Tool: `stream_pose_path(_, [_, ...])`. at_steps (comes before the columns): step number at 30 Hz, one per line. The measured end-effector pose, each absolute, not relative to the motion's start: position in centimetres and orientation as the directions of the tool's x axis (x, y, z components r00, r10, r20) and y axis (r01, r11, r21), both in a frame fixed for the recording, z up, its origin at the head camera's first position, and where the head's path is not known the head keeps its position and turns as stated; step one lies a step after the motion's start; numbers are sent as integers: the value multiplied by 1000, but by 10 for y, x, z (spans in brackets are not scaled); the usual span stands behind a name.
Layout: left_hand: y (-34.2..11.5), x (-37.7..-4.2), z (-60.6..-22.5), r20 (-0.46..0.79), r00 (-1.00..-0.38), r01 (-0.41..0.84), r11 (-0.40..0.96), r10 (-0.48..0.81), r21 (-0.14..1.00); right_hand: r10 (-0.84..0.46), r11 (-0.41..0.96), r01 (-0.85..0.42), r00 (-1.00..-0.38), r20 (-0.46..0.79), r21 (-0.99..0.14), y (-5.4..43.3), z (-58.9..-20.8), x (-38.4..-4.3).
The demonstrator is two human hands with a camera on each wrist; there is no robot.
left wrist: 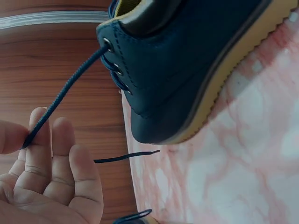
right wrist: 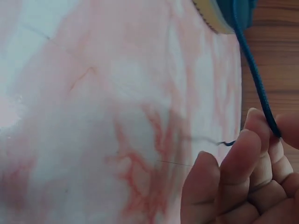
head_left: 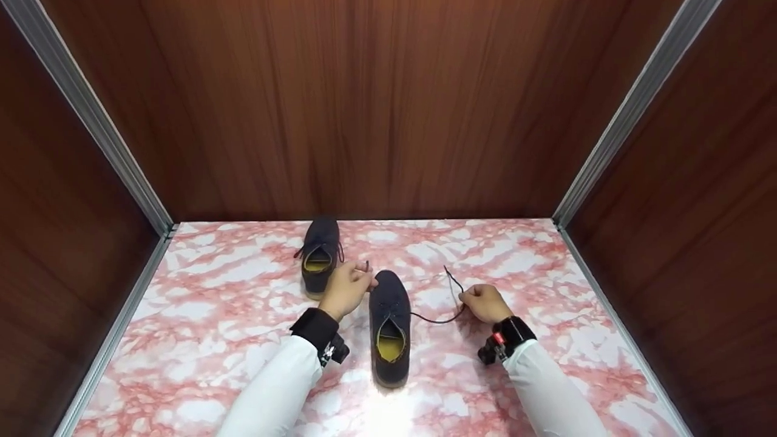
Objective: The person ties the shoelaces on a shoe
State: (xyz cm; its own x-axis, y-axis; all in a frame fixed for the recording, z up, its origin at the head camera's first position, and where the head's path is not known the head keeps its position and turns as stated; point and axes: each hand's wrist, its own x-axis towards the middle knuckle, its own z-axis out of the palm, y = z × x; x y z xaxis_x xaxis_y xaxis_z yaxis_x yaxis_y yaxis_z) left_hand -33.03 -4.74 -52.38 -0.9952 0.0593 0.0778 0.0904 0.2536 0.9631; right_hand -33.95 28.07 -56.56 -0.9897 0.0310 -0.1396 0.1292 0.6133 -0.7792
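A dark blue lace-up shoe [head_left: 388, 297] with a yellow lining stands in the middle of the table, toe pointing away. To its left, my left hand [head_left: 349, 288] pinches one shoelace [left wrist: 70, 84] between thumb and index finger; that lace runs up to the top eyelet. Off to the right, my right hand [head_left: 485, 302] pinches the other shoelace [right wrist: 254, 74] between thumb and fingers. This lace [head_left: 434, 320] sags from the shoe to the hand, and its loose end points up beyond the fingers.
A second matching shoe [head_left: 320, 243] stands farther back on the left, its laces hanging at its sides. The red-and-white marbled tabletop [head_left: 230, 309] is bounded by a brown wood-look back panel [head_left: 376, 109] and side panels with metal edge strips [head_left: 637, 103].
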Motion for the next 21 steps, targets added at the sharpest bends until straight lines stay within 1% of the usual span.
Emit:
stream_pose_path(7, [-35,-333,-515,150,-985,168,254,89,952,52,501,167,-985,-162,-849,281,-558,-337])
stream_pose_path(11, [-27,-331,-512,187,-970,225,273,157,935,42,480,158,-987,-157,-863,279,-559,-336])
stream_pose_path(14, [-23,-329,-512,188,-954,250,271,235,929,37,474,148,-988,-149,-868,278,-560,-336])
stream_pose_path(18, [-22,-327,-512,152,-930,252,278,335,927,36,472,143,-989,-143,-870,278,-559,-336])
stream_pose_path(21, [-24,-327,-514,121,-922,245,314,367,917,31,476,135,-990,-137,-869,278,-559,-337])
